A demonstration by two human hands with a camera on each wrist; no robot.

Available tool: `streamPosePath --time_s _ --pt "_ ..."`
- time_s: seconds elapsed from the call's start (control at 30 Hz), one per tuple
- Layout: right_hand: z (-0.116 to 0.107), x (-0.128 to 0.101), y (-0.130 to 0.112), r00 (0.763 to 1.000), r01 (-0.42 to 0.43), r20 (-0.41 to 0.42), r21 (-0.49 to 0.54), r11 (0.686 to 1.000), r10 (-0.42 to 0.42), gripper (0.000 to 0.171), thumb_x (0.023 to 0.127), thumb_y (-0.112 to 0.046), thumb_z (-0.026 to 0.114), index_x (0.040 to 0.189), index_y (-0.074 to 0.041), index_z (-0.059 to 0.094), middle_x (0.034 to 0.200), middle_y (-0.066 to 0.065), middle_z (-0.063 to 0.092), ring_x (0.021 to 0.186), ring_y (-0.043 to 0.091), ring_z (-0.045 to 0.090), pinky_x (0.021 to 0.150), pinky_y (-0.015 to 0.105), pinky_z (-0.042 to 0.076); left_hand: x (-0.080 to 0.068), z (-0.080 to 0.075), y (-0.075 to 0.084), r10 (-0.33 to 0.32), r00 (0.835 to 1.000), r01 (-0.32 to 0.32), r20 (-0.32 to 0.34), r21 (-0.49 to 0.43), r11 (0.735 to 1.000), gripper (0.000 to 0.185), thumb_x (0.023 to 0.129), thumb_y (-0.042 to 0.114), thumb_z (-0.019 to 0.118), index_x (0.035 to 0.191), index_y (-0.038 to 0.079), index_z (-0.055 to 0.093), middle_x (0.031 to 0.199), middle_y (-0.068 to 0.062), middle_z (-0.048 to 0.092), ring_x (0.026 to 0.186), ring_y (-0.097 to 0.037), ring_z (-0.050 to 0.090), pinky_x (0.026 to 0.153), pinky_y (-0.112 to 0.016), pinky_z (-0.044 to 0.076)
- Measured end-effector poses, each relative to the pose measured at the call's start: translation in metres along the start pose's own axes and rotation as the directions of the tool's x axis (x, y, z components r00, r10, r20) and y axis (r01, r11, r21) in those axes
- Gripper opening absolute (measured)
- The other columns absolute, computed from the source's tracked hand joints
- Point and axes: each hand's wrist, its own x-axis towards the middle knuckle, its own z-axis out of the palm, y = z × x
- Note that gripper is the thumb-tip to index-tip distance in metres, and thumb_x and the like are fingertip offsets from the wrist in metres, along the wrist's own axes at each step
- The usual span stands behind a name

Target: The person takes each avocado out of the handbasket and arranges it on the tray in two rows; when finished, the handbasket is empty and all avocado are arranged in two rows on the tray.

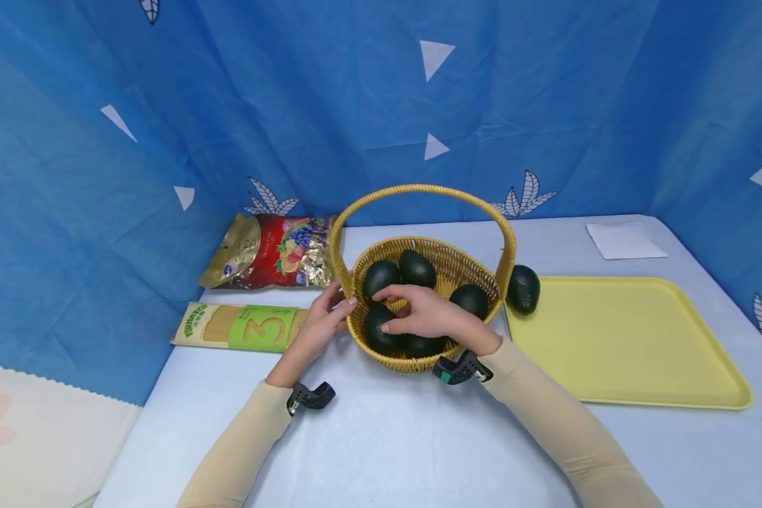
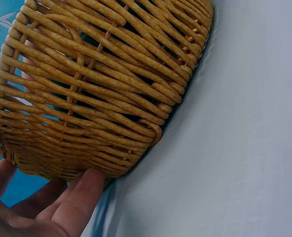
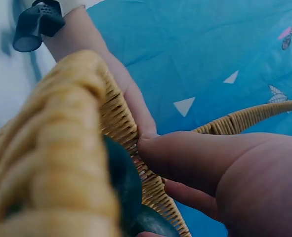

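steadying basket (image 1: 381,353) rim (left hand (image 1: 317,331)), right hand (image 1: 428,314) on avocado (image 1: 381,331)

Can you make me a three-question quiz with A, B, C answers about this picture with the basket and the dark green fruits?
1. Where does the one dark avocado outside the woven yellow wicker basket lie?
A. on the pasta packet
B. at the yellow plastic tray's left edge
C. on the white paper

2. What colour is the backdrop cloth?
A. blue
B. red
C. grey

3. What is the right hand doing?
A. lying flat on the table
B. lifting the tray
C. reaching into the basket onto an avocado

Answers: 1 B, it touches the tray's edge; 2 A, blue with white triangles; 3 C, fingers rest on a fruit.
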Motion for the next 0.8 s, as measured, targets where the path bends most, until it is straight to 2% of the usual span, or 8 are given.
streamPosePath --time_s 0.23,0.47,0.6,0.67,0.8 --pt "0.004 0.002 0.002 1.000 -0.019 -0.005 -0.034 0.999 0.019 0.054 0.093 -0.025 0.074 0.143 -0.014 0.057 0.142 0.016 0.058 0.108 0.025 0.070 0.092 0.040 0.062 -0.001 0.000 0.000 -0.003 1.000 0.003 -0.008 0.006 1.000 0.061 0.104 0.018 0.055 0.161 0.021 0.033 0.152 -0.023 0.046 0.132 -0.040 0.054 0.093 -0.043 0.063" --pt "0.007 0.001 0.000 0.999 -0.021 0.022 -0.095 0.995 0.023 0.052 0.094 -0.029 0.073 0.142 -0.015 0.058 0.144 0.012 0.059 0.098 0.018 0.066 0.088 0.036 0.060 -0.001 0.001 0.001 0.000 1.000 0.000 -0.003 0.002 1.000 0.061 0.104 0.017 0.055 0.161 0.019 0.032 0.151 -0.025 0.047 0.130 -0.040 0.056 0.090 -0.039 0.064" --pt "0.009 0.002 0.002 0.997 -0.003 0.071 -0.119 0.993 0.011 0.055 0.095 -0.030 0.072 0.145 -0.015 0.055 0.143 0.010 0.061 0.101 0.019 0.066 0.089 0.037 0.059 -0.001 0.001 0.001 0.006 1.000 -0.006 -0.006 0.006 1.000 0.061 0.104 0.016 0.055 0.161 0.018 0.032 0.151 -0.026 0.047 0.130 -0.040 0.056 0.090 -0.037 0.064" --pt "0.011 0.002 0.002 0.996 0.006 0.088 -0.120 0.993 0.005 0.056 0.095 -0.030 0.071 0.147 -0.016 0.054 0.143 0.009 0.061 0.107 0.022 0.067 0.091 0.038 0.059 -0.001 0.001 0.000 0.005 1.000 -0.005 -0.009 0.010 1.000 0.061 0.104 0.016 0.055 0.161 0.019 0.032 0.151 -0.025 0.047 0.130 -0.039 0.055 0.090 -0.037 0.064" --pt "0.013 0.001 0.002 0.996 0.022 0.093 -0.125 0.992 -0.011 0.055 0.097 -0.027 0.069 0.149 -0.018 0.054 0.148 0.008 0.058 0.114 0.021 0.063 0.094 0.039 0.055 -0.002 0.001 0.001 0.007 1.000 -0.006 -0.010 0.026 1.000 0.061 0.105 0.017 0.055 0.161 0.018 0.031 0.152 -0.026 0.046 0.132 -0.040 0.055 0.093 -0.039 0.063"
